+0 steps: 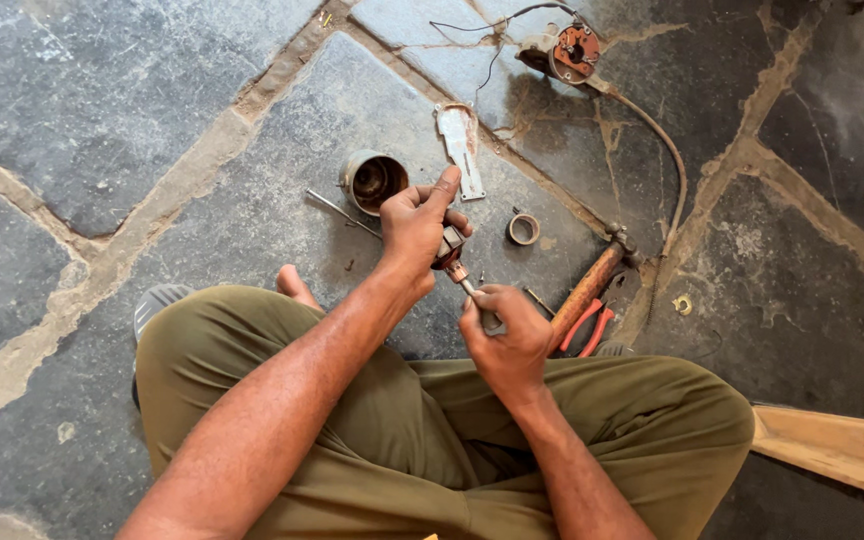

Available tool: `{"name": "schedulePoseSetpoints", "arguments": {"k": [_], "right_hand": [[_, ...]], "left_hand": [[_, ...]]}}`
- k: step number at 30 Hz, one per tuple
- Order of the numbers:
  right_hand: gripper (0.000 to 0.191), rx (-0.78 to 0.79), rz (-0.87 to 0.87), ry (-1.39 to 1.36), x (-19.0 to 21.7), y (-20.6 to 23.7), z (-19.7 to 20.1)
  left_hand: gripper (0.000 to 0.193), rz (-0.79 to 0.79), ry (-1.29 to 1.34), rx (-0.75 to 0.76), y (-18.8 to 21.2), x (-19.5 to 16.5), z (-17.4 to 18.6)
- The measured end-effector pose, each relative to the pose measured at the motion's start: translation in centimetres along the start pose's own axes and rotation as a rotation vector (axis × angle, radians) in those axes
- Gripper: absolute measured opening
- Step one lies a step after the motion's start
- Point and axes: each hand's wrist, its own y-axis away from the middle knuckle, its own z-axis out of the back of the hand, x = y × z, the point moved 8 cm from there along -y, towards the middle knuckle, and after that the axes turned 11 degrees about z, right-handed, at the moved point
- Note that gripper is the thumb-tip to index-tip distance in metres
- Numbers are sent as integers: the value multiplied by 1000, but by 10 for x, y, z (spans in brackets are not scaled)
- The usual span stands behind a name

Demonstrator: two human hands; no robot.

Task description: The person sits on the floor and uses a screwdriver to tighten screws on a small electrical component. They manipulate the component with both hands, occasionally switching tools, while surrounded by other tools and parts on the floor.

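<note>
Head view: left hand (414, 228) grips a small metal part (449, 245), fingers closed; right hand (504, 335) clasps a screwdriver (467, 287) against it. Hammer (592, 280) lies at 3 o'clock.

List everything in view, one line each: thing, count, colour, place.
small motor rotor: one, copper and grey, in left hand
metal cup housing: one, grey, floor above hands
flat metal plate: one, silver, right of housing
small ring: one, tan, floor
wired motor part: one, reddish brown, top
hammer: one, wooden handle, right of hands
pliers: one, red handles, by hammer
thin rod: one, grey, floor
wooden plank: one, pale, lower right
left hand: grip around rotor
right hand: grip on rotor shaft end
</note>
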Motion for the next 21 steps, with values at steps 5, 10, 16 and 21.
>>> {"name": "schedulePoseSetpoints", "arguments": {"k": [5,10,16,21], "right_hand": [[7,-243,-1011,-1031,-65,50,-38],[7,-72,-520,-378,-42,22,-10],[10,18,-63,-31,-5,1,-2],[8,-263,-985,-1094,-60,45,-45]], "left_hand": [[39,36,-48,-13,5,4,-2],[38,34,-42,3,5,3,-2],[37,30,-20,0,3,0,-1],[38,51,-82,-14,10,5,-3]]}}
